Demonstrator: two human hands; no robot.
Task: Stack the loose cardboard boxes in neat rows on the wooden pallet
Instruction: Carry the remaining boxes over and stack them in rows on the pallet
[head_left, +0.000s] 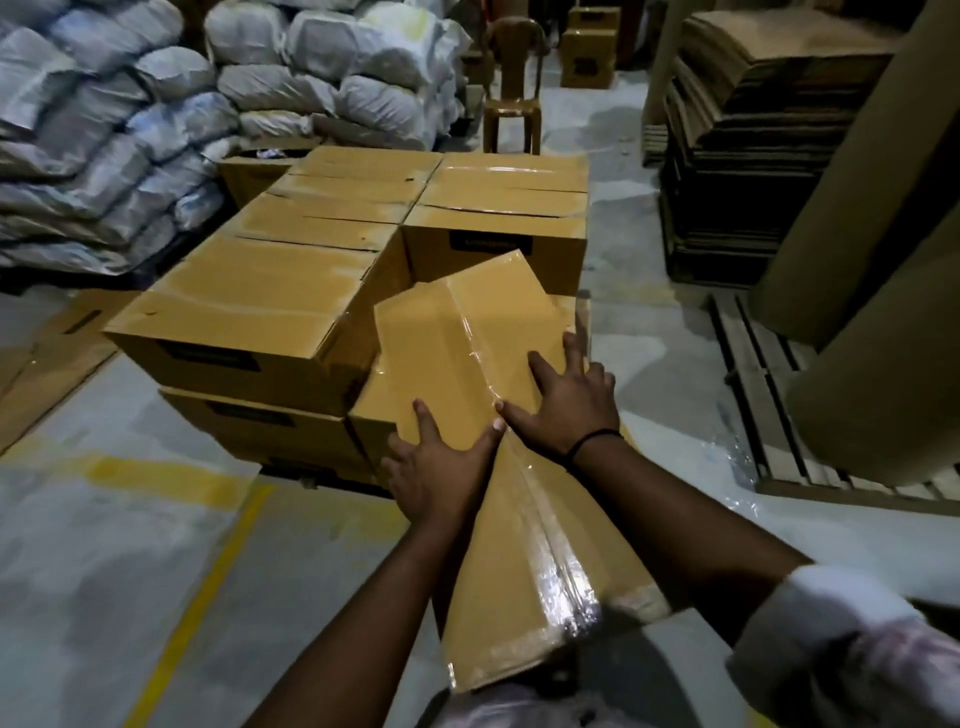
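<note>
Here, tilted taped cardboard box (467, 332) lies at front right corner of stacked boxes (260, 296), far end on lower tier. Left hand (441, 470) and right hand (566, 402) press flat on its top, fingers spread, gripping nothing.

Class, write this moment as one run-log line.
step: placing box at stack | left hand: open, flat on box | right hand: open, flat on box | box: askew to stack
</note>
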